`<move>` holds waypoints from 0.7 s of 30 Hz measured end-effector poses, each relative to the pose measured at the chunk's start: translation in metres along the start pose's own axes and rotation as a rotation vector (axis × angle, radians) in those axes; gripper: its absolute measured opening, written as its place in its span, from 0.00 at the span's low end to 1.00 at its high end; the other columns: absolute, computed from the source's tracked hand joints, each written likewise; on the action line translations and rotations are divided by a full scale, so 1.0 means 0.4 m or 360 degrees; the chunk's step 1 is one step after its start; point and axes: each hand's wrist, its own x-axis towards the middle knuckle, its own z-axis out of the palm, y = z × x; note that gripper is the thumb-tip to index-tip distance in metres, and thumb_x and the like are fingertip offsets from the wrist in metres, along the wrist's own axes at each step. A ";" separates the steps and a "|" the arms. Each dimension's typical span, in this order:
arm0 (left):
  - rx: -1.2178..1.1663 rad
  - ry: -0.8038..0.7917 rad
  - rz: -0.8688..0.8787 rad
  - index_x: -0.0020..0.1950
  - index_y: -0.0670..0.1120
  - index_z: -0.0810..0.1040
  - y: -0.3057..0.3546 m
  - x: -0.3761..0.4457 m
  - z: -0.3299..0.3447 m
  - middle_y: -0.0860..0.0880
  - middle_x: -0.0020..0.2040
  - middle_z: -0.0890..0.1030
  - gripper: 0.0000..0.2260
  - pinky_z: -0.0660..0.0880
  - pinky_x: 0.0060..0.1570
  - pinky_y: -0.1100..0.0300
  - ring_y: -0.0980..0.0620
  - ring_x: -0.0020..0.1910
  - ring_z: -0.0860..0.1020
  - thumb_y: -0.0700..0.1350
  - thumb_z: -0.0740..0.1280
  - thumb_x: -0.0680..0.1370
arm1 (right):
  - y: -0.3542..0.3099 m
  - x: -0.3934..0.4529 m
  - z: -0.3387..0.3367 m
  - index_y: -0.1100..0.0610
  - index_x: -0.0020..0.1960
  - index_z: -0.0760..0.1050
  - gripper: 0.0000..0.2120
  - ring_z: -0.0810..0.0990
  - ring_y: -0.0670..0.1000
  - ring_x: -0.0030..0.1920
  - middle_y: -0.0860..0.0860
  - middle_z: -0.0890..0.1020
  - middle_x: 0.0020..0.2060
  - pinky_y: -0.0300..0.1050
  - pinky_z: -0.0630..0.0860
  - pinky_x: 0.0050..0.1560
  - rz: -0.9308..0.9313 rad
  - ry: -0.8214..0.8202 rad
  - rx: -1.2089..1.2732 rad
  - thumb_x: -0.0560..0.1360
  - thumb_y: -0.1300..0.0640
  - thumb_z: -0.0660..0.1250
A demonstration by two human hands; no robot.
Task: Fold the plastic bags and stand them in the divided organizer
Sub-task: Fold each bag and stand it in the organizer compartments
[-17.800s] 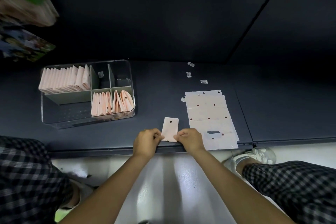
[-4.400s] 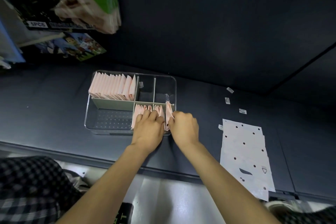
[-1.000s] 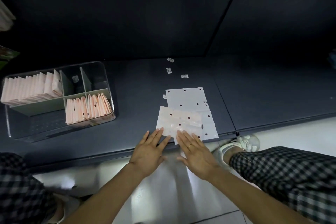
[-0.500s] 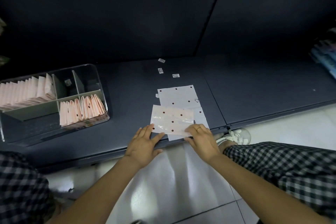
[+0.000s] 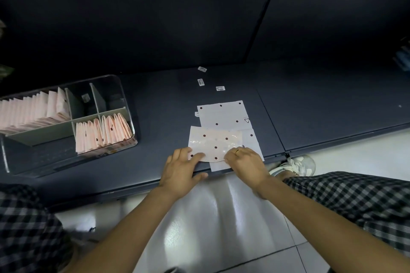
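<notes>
A dotted plastic bag (image 5: 214, 143), pale pink and glossy, is being held flat on a dark tabletop (image 5: 310, 104) near its front edge. The left hand (image 5: 180, 170) is being rested on the bag's near left corner, its fingers (image 5: 190, 157) lying straight and slightly spread, with the thumb reaching out along the tabletop's front edge. The right hand (image 5: 246, 162) is being placed over the bag's near right corner, its fingers (image 5: 233, 154) curled down onto the plastic; whether the edge is being pinched cannot be told. A ring is being worn on one finger of this hand.

Just beyond the fingers and partly under the bag, a stack of flat bags (image 5: 224, 114) is lying, white with dark dots, its near end showing beside and beneath the right hand. Farther beyond the fingers, three small labels (image 5: 220, 88) are lying apart on the tabletop.

Well to the left of the left fingers, a clear divided organizer (image 5: 127, 104) is sitting on the tabletop. Folded pink bags (image 5: 103, 134) are being kept upright in its near right compartment, and a longer row of folded bags (image 5: 33, 109) is standing in its far left compartment. The two small far compartments look nearly bare, apart from one small label in the left of them.

Checked trousers are being seen at both lower corners, with a white shoe (image 5: 297, 165) on the pale floor, to the right of the right hand.
</notes>
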 end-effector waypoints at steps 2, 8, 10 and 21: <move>-0.0122 0.0139 -0.0021 0.70 0.56 0.68 -0.014 0.004 -0.010 0.52 0.69 0.67 0.26 0.58 0.61 0.59 0.50 0.68 0.62 0.59 0.67 0.74 | 0.010 0.005 -0.004 0.57 0.39 0.77 0.10 0.75 0.51 0.30 0.49 0.79 0.29 0.36 0.68 0.34 -0.0054 -0.0008 0.0241 0.64 0.66 0.75; -0.0604 0.0238 -0.0274 0.57 0.51 0.80 -0.052 0.019 -0.027 0.51 0.52 0.81 0.14 0.68 0.52 0.59 0.48 0.55 0.73 0.48 0.73 0.72 | 0.028 0.028 -0.025 0.53 0.52 0.66 0.06 0.71 0.53 0.43 0.52 0.78 0.42 0.49 0.72 0.43 0.0089 -0.0430 0.0833 0.82 0.54 0.52; -0.0765 0.0256 -0.0434 0.57 0.50 0.79 -0.054 0.023 -0.029 0.46 0.49 0.81 0.14 0.71 0.50 0.58 0.47 0.50 0.75 0.46 0.73 0.72 | 0.024 0.049 -0.031 0.53 0.51 0.68 0.05 0.71 0.52 0.42 0.52 0.78 0.40 0.47 0.69 0.41 0.0154 -0.0392 0.0923 0.81 0.54 0.54; 0.0007 0.0526 0.0314 0.59 0.41 0.78 -0.008 0.000 -0.008 0.42 0.59 0.79 0.20 0.73 0.60 0.44 0.39 0.59 0.77 0.43 0.75 0.69 | 0.003 0.155 -0.009 0.54 0.58 0.74 0.11 0.71 0.55 0.58 0.53 0.75 0.55 0.49 0.70 0.57 0.0436 -0.0306 0.0540 0.80 0.54 0.58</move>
